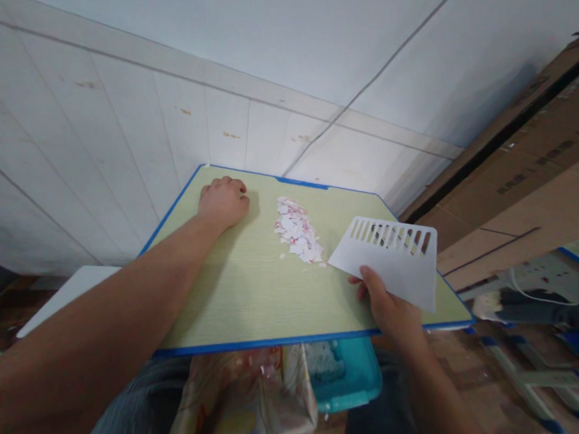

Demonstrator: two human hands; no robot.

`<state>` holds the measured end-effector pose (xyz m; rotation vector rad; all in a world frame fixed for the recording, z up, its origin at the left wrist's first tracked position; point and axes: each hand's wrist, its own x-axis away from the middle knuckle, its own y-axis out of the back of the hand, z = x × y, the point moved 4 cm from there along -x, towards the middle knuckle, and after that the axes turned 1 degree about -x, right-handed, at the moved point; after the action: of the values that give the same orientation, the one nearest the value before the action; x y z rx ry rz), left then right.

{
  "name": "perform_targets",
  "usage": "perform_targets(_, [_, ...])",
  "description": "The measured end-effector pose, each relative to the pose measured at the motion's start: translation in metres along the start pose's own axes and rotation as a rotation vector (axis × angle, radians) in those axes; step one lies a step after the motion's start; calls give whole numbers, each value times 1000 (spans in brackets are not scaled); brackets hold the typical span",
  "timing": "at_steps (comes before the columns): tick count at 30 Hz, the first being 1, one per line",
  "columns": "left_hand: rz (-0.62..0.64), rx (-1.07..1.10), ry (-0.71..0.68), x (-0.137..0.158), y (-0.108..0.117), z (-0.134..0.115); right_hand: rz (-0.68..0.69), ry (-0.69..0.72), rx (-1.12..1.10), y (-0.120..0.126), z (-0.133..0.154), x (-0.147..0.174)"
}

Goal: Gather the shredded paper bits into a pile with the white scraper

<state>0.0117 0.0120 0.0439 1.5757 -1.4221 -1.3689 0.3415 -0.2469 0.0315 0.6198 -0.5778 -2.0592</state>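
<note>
On the pale worktop [276, 305], rimmed in blue, I have a loose heap of paper scraps [296, 230] lying near the middle, mostly white with pink and red marks, longer from far to near than it is wide. A few bits sit apart from it on the near side. My right hand [389, 306] grips a white panel [399, 272] by its near edge, thumb on top and fingers curled underneath. The panel slants over the right part of the worktop, its row of slots towards the far side, and its left corner comes just beside the near end of the heap. My left hand [224, 202] is at the far left of the worktop, well apart from the panel, with its fingers curled; from this view I cannot tell whether anything is inside them. Below the near edge I make out a teal bin [364, 371] with pale grey stuff in it, and to its left a patterned bag [244, 408]. Beyond the worktop stands a white wall [206, 49] with a thin cable [383, 69] running slantwise down it, and brown boxes [542, 177] are to the right.
</note>
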Motion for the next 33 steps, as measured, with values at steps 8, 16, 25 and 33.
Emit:
perform_targets(8, [-9, -21, 2, 0, -1, 0, -60, 15, -25, -4, -2, -20])
perform_targets(16, [-15, -12, 0, 1, -1, -1, -22, 48, -28, 12, -2, 24])
perform_targets(25, [17, 4, 27, 6, 6, -3, 299, 61, -138, -20, 21, 57])
perform_targets(33, [73, -94, 12, 22, 13, -8, 305, -27, -481, -46, 34, 36])
